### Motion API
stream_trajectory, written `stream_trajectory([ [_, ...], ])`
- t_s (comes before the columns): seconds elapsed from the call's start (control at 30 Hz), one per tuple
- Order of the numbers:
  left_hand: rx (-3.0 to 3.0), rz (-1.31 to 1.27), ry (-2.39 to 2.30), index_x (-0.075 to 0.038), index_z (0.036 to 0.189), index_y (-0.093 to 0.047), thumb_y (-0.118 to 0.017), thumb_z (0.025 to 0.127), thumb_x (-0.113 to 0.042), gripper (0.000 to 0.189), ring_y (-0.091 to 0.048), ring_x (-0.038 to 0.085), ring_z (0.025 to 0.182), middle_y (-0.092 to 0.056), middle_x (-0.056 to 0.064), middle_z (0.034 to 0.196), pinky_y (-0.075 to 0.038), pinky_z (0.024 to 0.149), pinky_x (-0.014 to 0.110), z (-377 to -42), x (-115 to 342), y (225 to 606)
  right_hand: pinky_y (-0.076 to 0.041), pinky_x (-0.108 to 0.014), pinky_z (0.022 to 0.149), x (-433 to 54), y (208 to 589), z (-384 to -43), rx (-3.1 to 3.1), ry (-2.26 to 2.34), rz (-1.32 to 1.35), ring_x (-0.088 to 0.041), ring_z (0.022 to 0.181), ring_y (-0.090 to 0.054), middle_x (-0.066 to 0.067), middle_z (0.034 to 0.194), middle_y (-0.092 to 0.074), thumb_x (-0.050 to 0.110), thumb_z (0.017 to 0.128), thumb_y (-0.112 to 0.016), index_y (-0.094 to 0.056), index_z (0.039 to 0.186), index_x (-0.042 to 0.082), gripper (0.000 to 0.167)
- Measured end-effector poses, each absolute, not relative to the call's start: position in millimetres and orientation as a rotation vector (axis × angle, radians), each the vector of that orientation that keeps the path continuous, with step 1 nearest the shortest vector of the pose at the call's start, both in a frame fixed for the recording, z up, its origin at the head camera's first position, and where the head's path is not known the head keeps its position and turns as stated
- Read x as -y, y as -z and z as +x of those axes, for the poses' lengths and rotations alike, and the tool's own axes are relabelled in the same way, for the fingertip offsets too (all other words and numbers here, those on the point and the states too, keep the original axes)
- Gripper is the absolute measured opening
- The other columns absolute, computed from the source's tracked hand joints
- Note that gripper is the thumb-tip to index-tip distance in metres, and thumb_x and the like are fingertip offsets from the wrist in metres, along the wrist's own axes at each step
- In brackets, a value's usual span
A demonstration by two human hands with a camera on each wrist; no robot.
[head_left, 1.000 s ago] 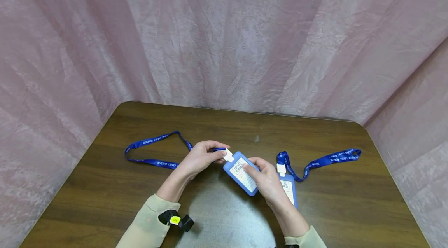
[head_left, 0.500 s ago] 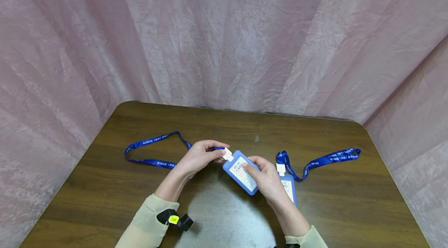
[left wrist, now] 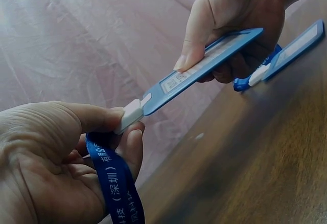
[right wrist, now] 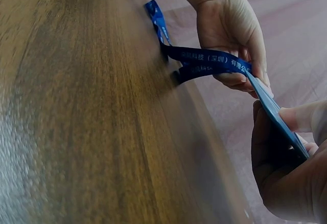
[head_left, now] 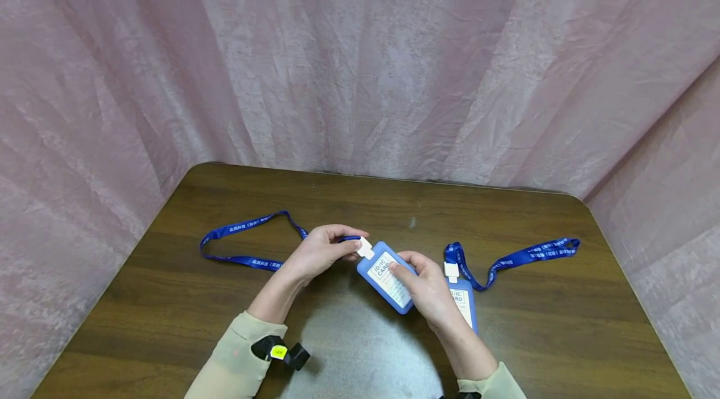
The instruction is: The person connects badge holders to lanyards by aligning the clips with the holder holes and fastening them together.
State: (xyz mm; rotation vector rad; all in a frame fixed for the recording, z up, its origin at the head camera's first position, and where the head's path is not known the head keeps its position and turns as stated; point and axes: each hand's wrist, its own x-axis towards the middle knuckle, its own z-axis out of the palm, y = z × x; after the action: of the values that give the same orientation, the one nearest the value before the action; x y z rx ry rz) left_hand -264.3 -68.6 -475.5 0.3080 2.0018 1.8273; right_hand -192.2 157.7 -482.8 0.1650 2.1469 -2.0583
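Note:
My left hand point(head_left: 317, 255) pinches the white plastic clip point(left wrist: 131, 115) between thumb and fingers. From that clip a blue lanyard point(left wrist: 113, 178) with white lettering hangs across the palm, and its loop lies on the table to the left. A blue badge holder point(head_left: 388, 277) with an "ID/IC CARD" insert is joined to the clip. My right hand point(head_left: 425, 286) grips the holder by its right side, thumb on the front face and fingers behind. The left wrist view shows the holder tilted, raised over the table.
A second blue badge holder point(head_left: 462, 303) lies on the table point(head_left: 551, 324) just right of my right hand, partly covered by it. Its blue lanyard point(head_left: 520, 259) stretches away to the right. Behind the table's far edge hangs a pink curtain point(head_left: 360, 61).
Both hands keep the same hold. The clip and badge holder have shifted very slightly to the left.

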Motion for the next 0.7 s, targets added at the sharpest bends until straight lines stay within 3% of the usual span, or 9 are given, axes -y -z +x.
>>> stream_trajectory([
  [0.47,-2.030,0.318,-1.840,0.004,0.129,-0.067,-0.070,0.099,-0.014,0.035,-0.068,0.018,0.094,-0.069,0.014,0.119,-0.056,0.091,0.050,-263.3,69.1,473.5,-0.051,-0.024,0.056,-156.5,483.3,-193.2,-2.139,2.072,0.144,-0.014,0.067,-0.063,-0.007,0.084,-0.068,0.015,0.098,-0.069,-0.069,0.110,-0.002,0.021],
  [0.7,-2.090,0.414,-1.761,-0.005,0.143,-0.060,-0.066,0.103,-0.019,0.043,-0.070,0.026,0.099,-0.067,0.015,0.122,-0.056,0.092,0.049,-260.4,76.9,470.0,-0.051,-0.025,0.058,-160.2,482.4,-192.4,-2.107,2.088,0.135,-0.015,0.068,-0.063,-0.008,0.085,-0.069,0.017,0.098,-0.069,-0.069,0.110,-0.001,0.021],
])
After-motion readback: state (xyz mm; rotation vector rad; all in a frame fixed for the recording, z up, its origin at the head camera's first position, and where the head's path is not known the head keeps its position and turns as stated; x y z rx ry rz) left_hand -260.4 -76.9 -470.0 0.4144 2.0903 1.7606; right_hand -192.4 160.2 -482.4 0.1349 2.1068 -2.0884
